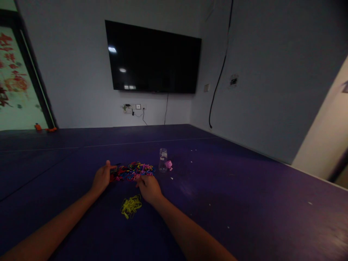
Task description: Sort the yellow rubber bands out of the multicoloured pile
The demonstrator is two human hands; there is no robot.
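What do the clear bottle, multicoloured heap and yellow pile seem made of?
Bottle: see-through with highlights, so probably glossy clear plastic, possibly glass. Multicoloured heap: small tangled loops suggest rubber or plastic; finish unclear. Yellow pile: thin, curling strands suggest rubber or elastic, apparently matte.

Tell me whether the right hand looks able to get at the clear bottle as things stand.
Probably yes: the clear bottle stands just beyond the right hand, and nothing visible blocks the way; the multicoloured pile lies to the bottle's left.
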